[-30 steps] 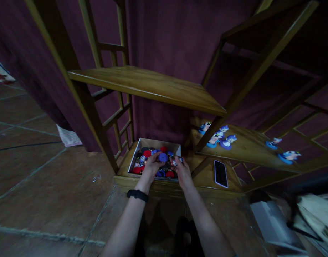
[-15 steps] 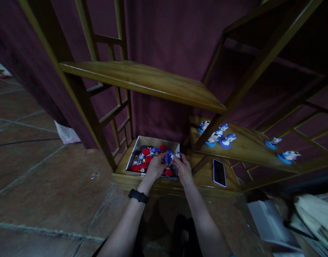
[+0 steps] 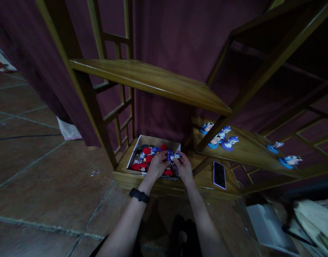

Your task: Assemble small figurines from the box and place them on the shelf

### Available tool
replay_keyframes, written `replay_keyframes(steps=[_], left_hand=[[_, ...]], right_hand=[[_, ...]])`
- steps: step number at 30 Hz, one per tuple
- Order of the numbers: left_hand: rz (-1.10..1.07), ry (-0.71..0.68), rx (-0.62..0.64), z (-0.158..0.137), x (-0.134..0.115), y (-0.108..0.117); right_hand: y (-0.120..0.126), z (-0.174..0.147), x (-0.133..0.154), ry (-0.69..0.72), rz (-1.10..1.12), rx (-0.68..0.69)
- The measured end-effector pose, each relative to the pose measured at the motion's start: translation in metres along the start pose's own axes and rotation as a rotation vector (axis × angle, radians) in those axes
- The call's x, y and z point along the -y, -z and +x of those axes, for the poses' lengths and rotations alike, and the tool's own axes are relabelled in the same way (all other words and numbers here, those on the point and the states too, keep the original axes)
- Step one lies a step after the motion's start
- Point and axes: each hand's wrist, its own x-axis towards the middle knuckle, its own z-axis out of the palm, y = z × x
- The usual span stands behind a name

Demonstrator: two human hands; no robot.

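Over the box, a small blue-purple and white figurine (image 3: 174, 156) is held between my two hands. My left hand (image 3: 158, 165) grips its purple base end, fingers closed. The fingers of my right hand (image 3: 184, 167) pinch its other end. Below them the open cardboard box (image 3: 177, 145) holds many similar figurines, some with red round bases (image 3: 147, 151), lying jumbled together. My hands hide part of the box's contents.
A phone (image 3: 219, 175) lies on the low wooden ledge to the right. Several figurines (image 3: 229, 142) stand or lie on the raised shelf (image 3: 249, 151). A wooden shelf board (image 3: 153, 80) juts out above the box. A white box (image 3: 269, 228) and a pale bag (image 3: 316, 221) rest on the floor.
The figurine has turned slightly between my fingers, so its base shows less and more of its body is visible. Both hands stay over the box; the view has shifted a little.
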Motion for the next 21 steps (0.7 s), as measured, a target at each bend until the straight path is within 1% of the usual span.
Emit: replay_keyframes(steps=[3, 6, 10, 13, 15, 21], left_hand=[[-0.039, 0.003, 0.109, -0.001, -0.001, 0.001], [-0.106, 0.035, 0.153, -0.005, -0.006, 0.002], [-0.144, 0.110, 0.121, -0.009, -0.012, 0.003], [-0.148, 0.166, 0.082, -0.007, -0.011, 0.003], [-0.181, 0.201, 0.066, -0.006, -0.009, 0.003], [-0.281, 0.294, 0.088, -0.007, -0.010, 0.007]], right_hand=[[0.002, -0.001, 0.004, 0.028, -0.055, 0.002], [0.003, -0.001, 0.007, 0.058, -0.100, 0.014], [0.005, 0.000, 0.007, 0.062, -0.059, 0.025], [0.005, 0.002, 0.006, 0.060, -0.044, 0.030], [0.006, 0.002, 0.004, 0.063, -0.072, 0.031], [0.007, -0.004, 0.010, 0.129, -0.189, 0.035]])
